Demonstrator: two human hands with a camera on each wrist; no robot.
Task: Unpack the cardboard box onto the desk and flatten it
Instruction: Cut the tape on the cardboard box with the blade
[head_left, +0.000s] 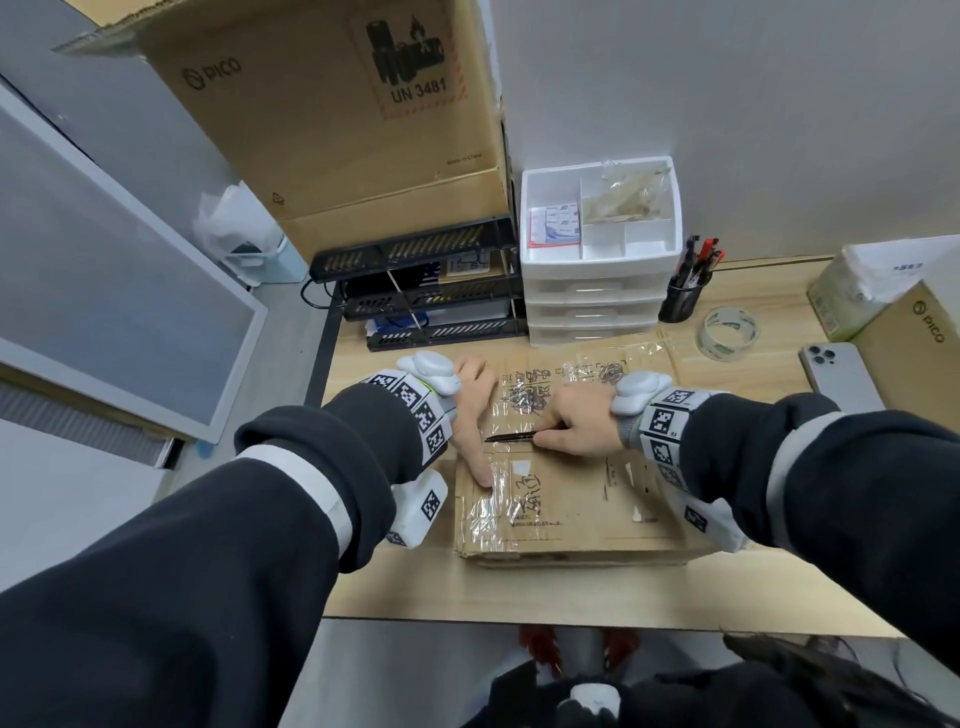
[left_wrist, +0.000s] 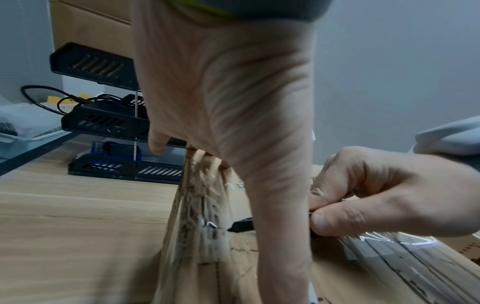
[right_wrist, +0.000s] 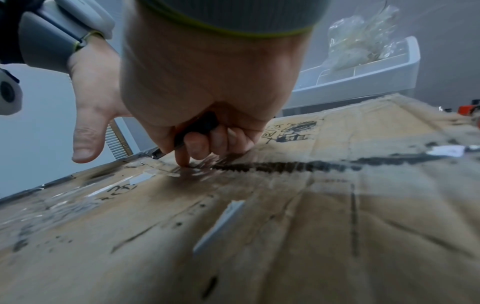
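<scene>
A closed, worn cardboard box (head_left: 571, 499), sealed with clear tape, lies flat on the wooden desk (head_left: 405, 582). My left hand (head_left: 470, 410) is at the box's left edge. Its thumb lies straight along the top and its fingers bend over the side (left_wrist: 202, 158). My right hand (head_left: 576, 421) grips a black pen (head_left: 511, 437) and holds it low against the lid. The pen tip (left_wrist: 231, 229) points left at the taped centre seam, close to my left thumb. In the right wrist view the pen (right_wrist: 197, 127) shows inside my curled fingers above the box top (right_wrist: 285, 216).
Behind the box stand black paper trays (head_left: 426, 301), a white drawer unit (head_left: 597, 291) and a pen cup (head_left: 680, 299). To the right are a tape roll (head_left: 727, 325), a phone (head_left: 836, 374) and a PICO carton (head_left: 914, 358). A large PICO carton (head_left: 337, 114) towers at the back.
</scene>
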